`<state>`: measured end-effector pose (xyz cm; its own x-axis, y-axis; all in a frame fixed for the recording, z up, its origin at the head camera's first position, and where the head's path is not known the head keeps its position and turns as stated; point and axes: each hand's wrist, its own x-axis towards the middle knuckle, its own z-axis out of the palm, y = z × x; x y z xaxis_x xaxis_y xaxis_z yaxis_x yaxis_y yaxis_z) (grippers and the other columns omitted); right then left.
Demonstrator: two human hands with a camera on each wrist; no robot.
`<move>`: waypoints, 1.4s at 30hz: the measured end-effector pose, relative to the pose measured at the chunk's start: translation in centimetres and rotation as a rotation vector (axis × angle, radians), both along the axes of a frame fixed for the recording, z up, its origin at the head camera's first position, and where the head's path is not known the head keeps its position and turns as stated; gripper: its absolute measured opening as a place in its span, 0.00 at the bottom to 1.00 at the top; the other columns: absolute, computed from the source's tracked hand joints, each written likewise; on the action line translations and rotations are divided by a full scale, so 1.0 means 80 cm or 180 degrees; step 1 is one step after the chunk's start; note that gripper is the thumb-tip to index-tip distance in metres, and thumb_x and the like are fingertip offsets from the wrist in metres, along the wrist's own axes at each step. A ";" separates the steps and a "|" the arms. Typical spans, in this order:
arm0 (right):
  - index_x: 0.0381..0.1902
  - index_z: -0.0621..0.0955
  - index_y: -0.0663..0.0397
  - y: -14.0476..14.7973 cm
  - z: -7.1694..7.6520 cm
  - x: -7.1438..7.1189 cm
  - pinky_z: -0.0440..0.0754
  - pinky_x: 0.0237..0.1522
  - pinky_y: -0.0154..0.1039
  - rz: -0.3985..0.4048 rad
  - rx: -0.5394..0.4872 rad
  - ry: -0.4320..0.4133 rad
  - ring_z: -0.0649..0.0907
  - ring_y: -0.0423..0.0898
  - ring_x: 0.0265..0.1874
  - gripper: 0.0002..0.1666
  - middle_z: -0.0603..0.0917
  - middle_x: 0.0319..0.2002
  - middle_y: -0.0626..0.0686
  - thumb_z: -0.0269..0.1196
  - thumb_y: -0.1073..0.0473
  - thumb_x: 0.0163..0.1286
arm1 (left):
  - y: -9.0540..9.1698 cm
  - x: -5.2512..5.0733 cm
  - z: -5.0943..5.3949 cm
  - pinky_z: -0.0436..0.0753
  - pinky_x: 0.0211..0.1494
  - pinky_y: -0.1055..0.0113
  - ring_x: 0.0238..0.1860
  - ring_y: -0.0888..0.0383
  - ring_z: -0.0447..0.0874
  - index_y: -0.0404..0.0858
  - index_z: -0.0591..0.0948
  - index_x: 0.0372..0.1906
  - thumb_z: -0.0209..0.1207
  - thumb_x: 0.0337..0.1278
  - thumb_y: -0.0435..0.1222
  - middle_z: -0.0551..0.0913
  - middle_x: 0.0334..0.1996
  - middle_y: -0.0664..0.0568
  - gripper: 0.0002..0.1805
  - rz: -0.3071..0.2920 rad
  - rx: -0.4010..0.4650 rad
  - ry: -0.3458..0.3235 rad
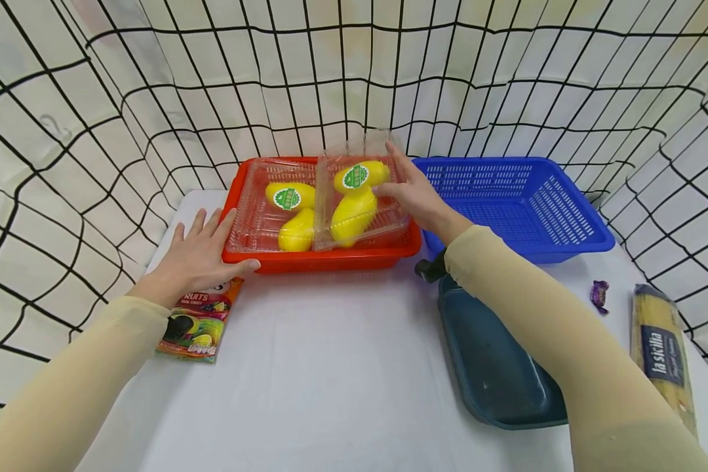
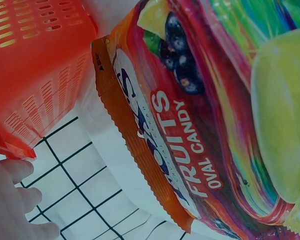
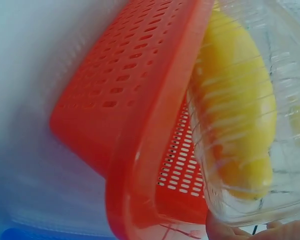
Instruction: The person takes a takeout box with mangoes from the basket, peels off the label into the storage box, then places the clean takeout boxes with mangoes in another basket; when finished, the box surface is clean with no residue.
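A red basket (image 1: pixel 313 263) holds two clear plastic containers side by side, each with yellow mangoes inside. My right hand (image 1: pixel 414 191) grips the right clear container (image 1: pixel 389 226) at its right side, thumb over the top. That container sits tilted, overlapping the left clear container (image 1: pixel 249 216). In the right wrist view a mango (image 3: pixel 240 105) shows through the clear wall, beside the basket's rim, with fingertips at the bottom edge. My left hand (image 1: pixel 197 252) touches the basket's left side with fingers spread. Beneath the left wrist lies a fruit candy bag (image 1: pixel 196 324).
A blue basket (image 1: pixel 584 246) stands right of the red one. Under my right forearm are a dark teal tray (image 1: pixel 490 367) and a black handle (image 1: pixel 429 269). Farther right lie a purple wrapped candy (image 1: pixel 598 296) and a pasta pack (image 1: pixel 663 354). Black netting (image 1: pixel 342 82) surrounds the table.
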<state>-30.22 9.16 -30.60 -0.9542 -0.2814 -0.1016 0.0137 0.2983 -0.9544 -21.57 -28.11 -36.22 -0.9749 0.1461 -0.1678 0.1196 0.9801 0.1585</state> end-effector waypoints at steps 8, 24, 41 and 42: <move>0.81 0.52 0.18 0.003 0.010 0.010 0.66 0.77 0.56 -0.0069 -0.0111 0.0072 0.51 0.52 0.83 0.54 0.45 0.84 0.42 0.62 0.64 0.69 | 0.001 -0.001 0.000 0.38 0.75 0.23 0.79 0.25 0.33 0.36 0.40 0.83 0.51 0.59 0.72 0.41 0.80 0.26 0.63 0.0008 -0.0014 -0.0017; 0.82 0.49 0.21 0.038 0.034 0.114 0.74 0.71 0.57 0.0141 -0.0885 0.0186 0.58 0.53 0.79 0.54 0.43 0.84 0.38 0.57 0.67 0.69 | 0.000 0.001 0.000 0.37 0.75 0.22 0.79 0.25 0.31 0.38 0.37 0.83 0.51 0.60 0.72 0.40 0.80 0.26 0.63 0.0023 -0.0011 -0.0076; 0.83 0.54 0.32 0.046 -0.046 0.284 0.66 0.72 0.70 0.0639 -0.0563 0.0140 0.56 0.65 0.79 0.53 0.48 0.84 0.49 0.62 0.60 0.65 | 0.003 0.002 0.002 0.39 0.75 0.23 0.79 0.26 0.32 0.39 0.39 0.83 0.52 0.60 0.70 0.41 0.80 0.27 0.61 0.0032 -0.0005 -0.0070; 0.83 0.54 0.33 0.045 -0.051 0.286 0.61 0.74 0.71 0.0615 -0.0531 0.0128 0.55 0.65 0.80 0.53 0.49 0.84 0.49 0.63 0.60 0.64 | 0.002 0.002 0.002 0.39 0.75 0.23 0.79 0.26 0.32 0.39 0.38 0.83 0.52 0.60 0.70 0.41 0.80 0.27 0.61 0.0035 -0.0017 -0.0086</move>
